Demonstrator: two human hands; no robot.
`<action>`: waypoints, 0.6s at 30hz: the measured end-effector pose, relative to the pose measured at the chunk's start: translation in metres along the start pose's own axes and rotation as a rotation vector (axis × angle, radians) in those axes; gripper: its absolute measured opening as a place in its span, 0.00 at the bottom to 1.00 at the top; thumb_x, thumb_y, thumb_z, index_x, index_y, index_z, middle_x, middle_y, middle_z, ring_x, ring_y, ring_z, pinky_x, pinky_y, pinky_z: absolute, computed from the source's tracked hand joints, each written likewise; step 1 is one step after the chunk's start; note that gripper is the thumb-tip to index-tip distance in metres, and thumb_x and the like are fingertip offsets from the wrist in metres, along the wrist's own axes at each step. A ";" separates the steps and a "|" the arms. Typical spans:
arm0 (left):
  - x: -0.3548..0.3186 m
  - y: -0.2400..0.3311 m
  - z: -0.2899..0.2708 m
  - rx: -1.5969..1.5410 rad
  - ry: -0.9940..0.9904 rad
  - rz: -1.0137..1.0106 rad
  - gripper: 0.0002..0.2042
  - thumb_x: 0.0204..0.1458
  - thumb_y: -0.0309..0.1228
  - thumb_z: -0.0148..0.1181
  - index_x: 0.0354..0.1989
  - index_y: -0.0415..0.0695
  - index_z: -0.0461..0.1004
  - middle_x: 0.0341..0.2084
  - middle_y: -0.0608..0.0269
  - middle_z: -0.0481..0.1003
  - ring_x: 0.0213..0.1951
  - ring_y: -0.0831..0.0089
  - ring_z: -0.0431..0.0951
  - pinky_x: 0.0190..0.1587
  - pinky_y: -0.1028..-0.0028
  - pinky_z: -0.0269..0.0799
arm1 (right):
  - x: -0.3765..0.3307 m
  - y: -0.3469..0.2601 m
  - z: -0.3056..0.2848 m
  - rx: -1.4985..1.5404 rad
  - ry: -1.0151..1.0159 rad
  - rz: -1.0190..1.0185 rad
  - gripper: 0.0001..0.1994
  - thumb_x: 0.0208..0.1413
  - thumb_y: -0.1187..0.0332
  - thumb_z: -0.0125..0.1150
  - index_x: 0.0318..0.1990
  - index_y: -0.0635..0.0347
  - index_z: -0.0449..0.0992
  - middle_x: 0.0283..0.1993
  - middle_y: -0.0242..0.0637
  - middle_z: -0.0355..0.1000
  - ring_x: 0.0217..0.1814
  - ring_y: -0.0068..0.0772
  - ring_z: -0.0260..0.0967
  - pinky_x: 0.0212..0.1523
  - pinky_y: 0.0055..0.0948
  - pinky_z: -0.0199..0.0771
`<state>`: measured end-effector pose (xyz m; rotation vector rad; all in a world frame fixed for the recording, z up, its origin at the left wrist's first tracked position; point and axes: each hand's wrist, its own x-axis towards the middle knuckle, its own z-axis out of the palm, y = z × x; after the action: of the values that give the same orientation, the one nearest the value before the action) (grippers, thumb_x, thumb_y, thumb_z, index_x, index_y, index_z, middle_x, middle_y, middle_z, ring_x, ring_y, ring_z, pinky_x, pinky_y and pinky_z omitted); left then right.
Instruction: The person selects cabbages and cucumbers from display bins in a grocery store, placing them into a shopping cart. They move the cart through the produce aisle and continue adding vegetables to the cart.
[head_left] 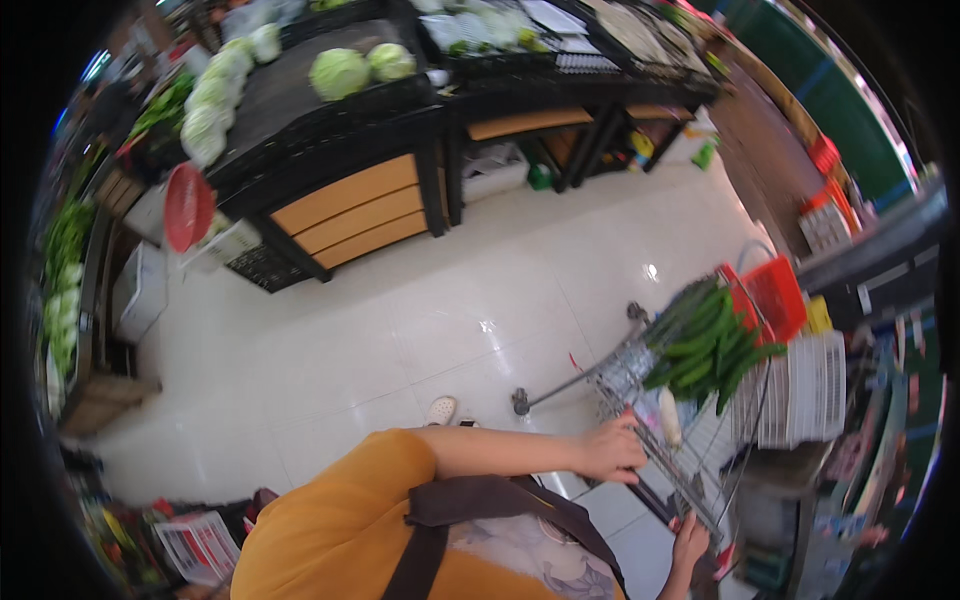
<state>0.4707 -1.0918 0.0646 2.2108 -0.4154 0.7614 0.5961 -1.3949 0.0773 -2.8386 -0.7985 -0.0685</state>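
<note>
At the lower right, my left hand (612, 448) is closed around the dark handle (652, 498) of a wire shopping cart (712, 452). Farther along the same bar, my right hand (690, 542) is wrapped on it too, partly cut off by my body. In the cart lies a heap of long green cucumbers (700, 345). A pale, long white radish (670, 416) rests nearer the handle, beside clear plastic bags (628, 370). The cart stands to my right, with two of its casters showing on the floor.
A black display stand (345, 125) with round cabbages (340, 74) runs along the far side. A red basket (190, 208) sits at its left corner. Beyond the cart are a red crate (775, 295) and stacked white crates (808, 388). Glossy pale tiles (400, 330) lie between.
</note>
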 end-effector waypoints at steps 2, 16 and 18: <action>0.005 -0.005 -0.007 0.051 -0.091 -0.041 0.10 0.42 0.40 0.60 0.21 0.49 0.68 0.17 0.69 0.68 0.25 0.70 0.70 0.47 0.65 0.58 | 0.007 0.003 0.002 -0.039 -0.071 0.028 0.24 0.58 0.54 0.39 0.21 0.57 0.77 0.22 0.42 0.72 0.30 0.50 0.68 0.34 0.44 0.63; -0.031 0.005 -0.101 -0.004 -0.026 -0.046 0.11 0.39 0.29 0.64 0.13 0.46 0.67 0.12 0.67 0.66 0.18 0.69 0.68 0.41 0.70 0.66 | -0.048 -0.111 -0.039 0.171 -0.436 -0.017 0.26 0.46 0.41 0.52 0.16 0.57 0.67 0.16 0.39 0.68 0.21 0.45 0.68 0.27 0.41 0.62; -0.040 0.014 -0.109 -0.038 -0.039 -0.073 0.11 0.38 0.28 0.64 0.13 0.46 0.67 0.12 0.67 0.67 0.18 0.69 0.68 0.41 0.70 0.66 | -0.066 -0.121 -0.039 0.138 -0.436 -0.005 0.27 0.44 0.39 0.53 0.16 0.57 0.67 0.16 0.38 0.68 0.21 0.44 0.67 0.27 0.40 0.62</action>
<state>0.3904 -1.0175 0.1066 2.1959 -0.3633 0.6678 0.4771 -1.3355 0.1300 -2.7500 -0.8486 0.5988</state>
